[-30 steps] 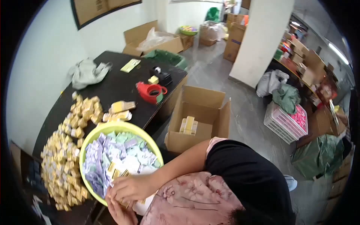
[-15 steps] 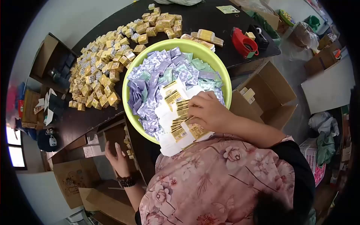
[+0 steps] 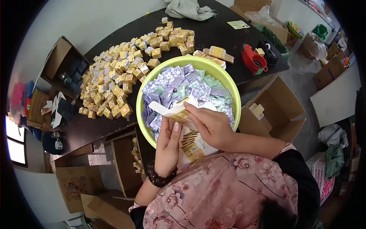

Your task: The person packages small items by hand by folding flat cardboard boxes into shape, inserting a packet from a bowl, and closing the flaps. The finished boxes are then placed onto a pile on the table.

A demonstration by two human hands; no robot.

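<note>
**A:** Your left hand (image 3: 167, 147) is up at the near rim of the lime-green basin (image 3: 230, 86), palm toward you, fingers and thumb closed around the lower edge of a flat, unfolded yellow-and-white carton (image 3: 176, 110). Beaded bracelet (image 3: 160, 179) on that wrist, btw.

**B:** And to the left of all that?

**A:** Far left you've got open cardboard boxes (image 3: 57, 57) off the table edge, then a big heap of small yellow boxes (image 3: 114, 80) spread over the black table (image 3: 213, 34), just beside the basin. The basin itself is full of purple and pale green sachets (image 3: 179, 86).

**B:** Right hand?

**A:** Your right hand (image 3: 211, 126) is pinching the same carton from the other side, fingertips curled over its top edge, so both hands grip it right above the sachets. A stack of more flat cartons (image 3: 192, 143) sits under that hand, against your floral shirt. Further right: a red tape dispenser (image 3: 254, 61) on the table, and an open cardboard box (image 3: 276, 107) on the floor with a few yellow packs inside.
</note>
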